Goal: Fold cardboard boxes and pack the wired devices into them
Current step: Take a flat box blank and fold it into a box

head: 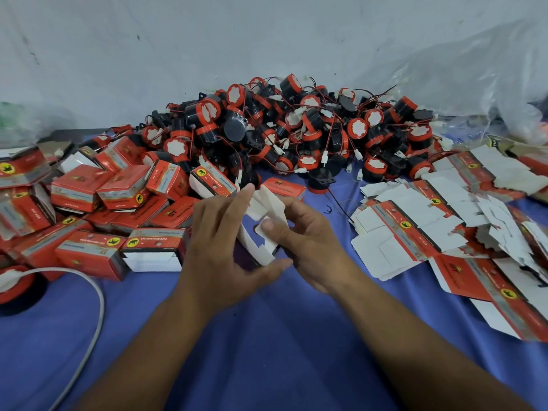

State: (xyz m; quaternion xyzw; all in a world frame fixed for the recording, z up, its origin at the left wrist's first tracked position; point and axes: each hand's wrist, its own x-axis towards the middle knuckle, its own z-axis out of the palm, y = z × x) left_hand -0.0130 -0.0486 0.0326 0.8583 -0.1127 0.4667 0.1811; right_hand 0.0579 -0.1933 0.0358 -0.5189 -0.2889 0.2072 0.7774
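White cardboard is showing on the inside of a half-folded box [264,232] that I am watching through the head camera. Its matte, creased flaps are standing open, and one has a rounded notch cut into it. The box is being held over the blue cloth [267,336], a smooth fabric covering the work surface.

The left hand [225,253] is gripping the box's left side, with its fingers lying long against the panel and its thumb hooking under the lower edge. The right hand [308,241] is pinching a flap on the box's right side, thumb pressing flat on the white card and the other fingers curling behind it.

Behind the box, wired devices [296,129] are lying in a heap. They are short black plastic cylinders with glossy red rims, white scalloped faces and thin red and black wires ending in white plugs.

Left of the box, finished boxes [89,209], printed red and silver, are leaning against one another. Right of the box, flat blanks [430,232] are overlapping in a loose spread, mostly white side up. Left of the box and nearer me, a white cable [95,307] is curving across the cloth.
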